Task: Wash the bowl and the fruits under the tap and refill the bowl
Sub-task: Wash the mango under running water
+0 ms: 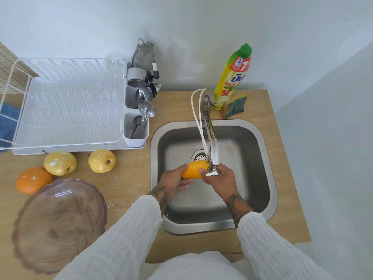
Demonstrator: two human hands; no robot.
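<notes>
Over the steel sink (264, 158), both hands grip a yellow-orange mango (193, 170) just under the end of the chrome tap (212, 142). My left hand (175, 179) holds its left end and my right hand (221, 179) its right end, partly behind the spout tip. On the wooden counter to the left stand two yellow pears (60, 163) (102, 160) and an orange (33, 182), all speckled white. The brownish glass bowl (58, 223) sits at the front left, with no fruit in it.
A white dish rack (66, 106) and a cutlery holder (137, 126) with spoons fill the back left. A yellow dish-soap bottle (234, 77) and a sponge (236, 105) stand behind the sink. The counter's edge runs close along the sink's right side.
</notes>
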